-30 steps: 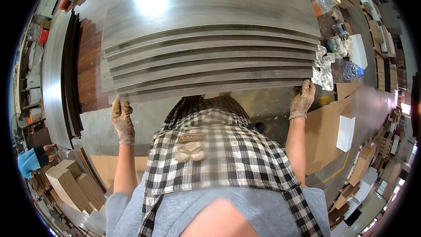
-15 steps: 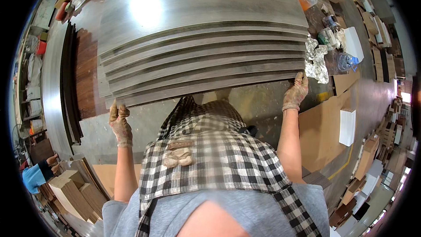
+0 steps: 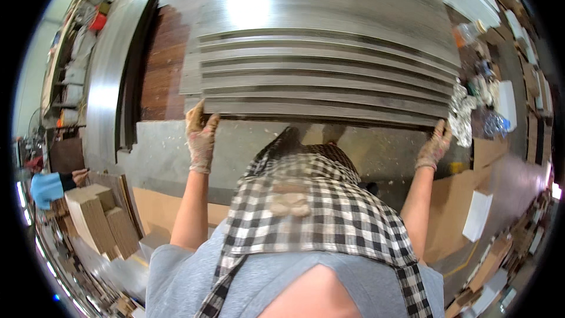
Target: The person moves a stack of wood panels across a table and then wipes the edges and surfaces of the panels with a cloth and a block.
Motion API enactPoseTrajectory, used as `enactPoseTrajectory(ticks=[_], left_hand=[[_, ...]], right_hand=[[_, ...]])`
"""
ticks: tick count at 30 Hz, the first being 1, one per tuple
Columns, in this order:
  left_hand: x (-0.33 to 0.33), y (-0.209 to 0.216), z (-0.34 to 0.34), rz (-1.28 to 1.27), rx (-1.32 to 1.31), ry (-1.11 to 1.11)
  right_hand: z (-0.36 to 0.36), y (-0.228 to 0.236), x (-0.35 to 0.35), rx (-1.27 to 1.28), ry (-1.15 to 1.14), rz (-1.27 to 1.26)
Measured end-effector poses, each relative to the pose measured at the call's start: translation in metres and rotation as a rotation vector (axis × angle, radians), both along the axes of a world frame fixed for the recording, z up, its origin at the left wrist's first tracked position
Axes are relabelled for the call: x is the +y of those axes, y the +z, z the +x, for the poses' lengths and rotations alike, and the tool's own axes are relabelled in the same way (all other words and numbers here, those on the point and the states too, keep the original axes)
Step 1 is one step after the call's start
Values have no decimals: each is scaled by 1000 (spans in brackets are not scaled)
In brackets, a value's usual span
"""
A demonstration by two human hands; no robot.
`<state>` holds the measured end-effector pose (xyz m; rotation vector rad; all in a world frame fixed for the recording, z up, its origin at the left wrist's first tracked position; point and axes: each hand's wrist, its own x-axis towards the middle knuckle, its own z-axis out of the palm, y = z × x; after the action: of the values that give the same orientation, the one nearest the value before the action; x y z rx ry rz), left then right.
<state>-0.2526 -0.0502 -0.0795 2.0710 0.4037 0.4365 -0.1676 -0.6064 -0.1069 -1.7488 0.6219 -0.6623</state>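
Note:
A stack of grey wood-grain panels (image 3: 329, 6) lies in front of me, its near edges stepped like stairs. Both my hands wear stained, light-coloured gloves. At the near left corner of the lowest stepped panel (image 3: 318, 109), my left hand (image 3: 201, 140) has its fingers against the end and its thumb by the front edge. My right hand (image 3: 434, 146) pinches the near right corner of that panel. The undersides of the panel and some fingertips are hidden.
More grey panels (image 3: 112, 76) stand at the left beside a brown wood surface (image 3: 162, 73). Crumpled foil (image 3: 462, 115) and a plastic bottle (image 3: 495, 123) lie right of the stack. Cardboard (image 3: 453, 200) covers floor at the right. A person in a blue sleeve (image 3: 47, 190) is at far left.
My view has turned, so the stack and both hands appear farther right. My left hand now reaches further up around the panel's left corner. The right hand stays at the right corner.

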Motion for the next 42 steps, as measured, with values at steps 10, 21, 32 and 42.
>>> enactPoseTrajectory(ticks=[10, 21, 32, 42], left_hand=[[36, 3, 20, -268, 121, 37], [59, 3, 29, -181, 183, 1], [46, 41, 49, -109, 363, 68], [19, 34, 32, -44, 333, 210]], right_hand=[[-12, -11, 0, -1, 44, -177], [-22, 9, 22, -33, 163, 1], [-18, 15, 33, -113, 151, 167], [-7, 12, 28, -145, 30, 218]])
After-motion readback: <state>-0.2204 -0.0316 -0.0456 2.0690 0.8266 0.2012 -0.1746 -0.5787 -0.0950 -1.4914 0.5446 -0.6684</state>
